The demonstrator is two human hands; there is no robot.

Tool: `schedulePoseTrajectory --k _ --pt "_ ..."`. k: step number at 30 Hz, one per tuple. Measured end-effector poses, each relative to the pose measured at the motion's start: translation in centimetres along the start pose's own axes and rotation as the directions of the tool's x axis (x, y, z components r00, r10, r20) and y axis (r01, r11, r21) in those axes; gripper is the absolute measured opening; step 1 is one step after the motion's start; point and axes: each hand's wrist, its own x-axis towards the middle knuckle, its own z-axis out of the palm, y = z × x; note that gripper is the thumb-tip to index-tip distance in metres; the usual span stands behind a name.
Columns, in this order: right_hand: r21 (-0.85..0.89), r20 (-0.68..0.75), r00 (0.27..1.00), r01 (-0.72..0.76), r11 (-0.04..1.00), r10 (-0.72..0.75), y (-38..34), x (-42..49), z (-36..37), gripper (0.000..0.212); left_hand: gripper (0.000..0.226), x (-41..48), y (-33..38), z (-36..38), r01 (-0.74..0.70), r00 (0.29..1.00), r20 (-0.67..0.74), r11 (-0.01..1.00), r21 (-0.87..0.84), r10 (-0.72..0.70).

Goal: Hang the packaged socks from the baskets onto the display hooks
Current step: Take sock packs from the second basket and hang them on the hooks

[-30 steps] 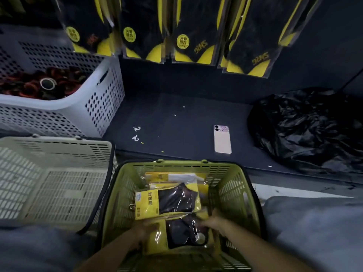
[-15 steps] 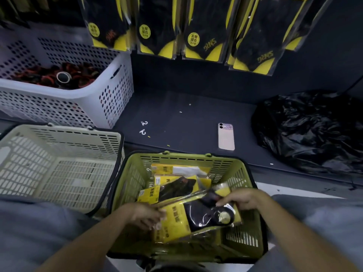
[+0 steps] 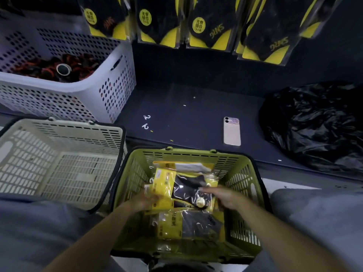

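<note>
Lower centre: left hand and right hand each grasped one end of a sock packet. The packet was inside the green basket.

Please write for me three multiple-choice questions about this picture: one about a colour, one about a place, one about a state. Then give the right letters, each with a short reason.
1. What colour is the slatted plastic basket that both hands reach into?
A. white
B. red
C. olive-green

2. Where does the pink smartphone lie?
A. on the dark shelf, left of the crumpled black plastic bag
B. inside that basket
C. in a hand

3. What are the left hand and the right hand doing?
A. hanging idle
B. holding a yellow-and-black sock pack over the basket
C. putting a pack on a hook

Answers:
1 C: its walls and rim are olive-green.
2 A: it lies flat on the shelf, apart from the bag.
3 B: each hand grips one end of the pack.
</note>
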Motion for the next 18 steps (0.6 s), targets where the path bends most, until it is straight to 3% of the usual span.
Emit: schedulePoseTrajectory --k 2,7,11,15,18 --pt "-0.034 -0.113 0.994 -0.003 0.999 0.0 0.9 1.5 1.6 0.082 0.037 0.4 -0.7 0.7 0.021 1.0 0.012 1.0 -0.022 -0.021" --pt "0.068 -0.209 0.977 0.048 0.997 -0.033 0.8 3.0 2.8 0.088 0.043 1.3 -1.6 0.9 0.087 0.991 -0.084 0.974 -0.211 -0.107" --pt "0.09 -0.119 0.993 0.024 0.996 -0.013 -0.2 2.4 1.8 0.112 0.041 1.6 -1.9 0.4 0.148 0.981 -0.076 0.942 -0.301 -0.178" --pt "0.069 -0.076 0.996 0.06 0.996 -0.055 -0.4 -0.1 0.8 0.099 0.068 0.8 -1.2 0.3 0.289 0.955 0.049 0.888 -0.358 -0.291" --pt "0.084 -0.177 0.974 0.161 0.983 -0.144 -1.8 -4.1 -0.7 0.074 0.084 -0.5 1.7 0.1 0.241 0.971 0.069 0.922 -0.304 -0.231"
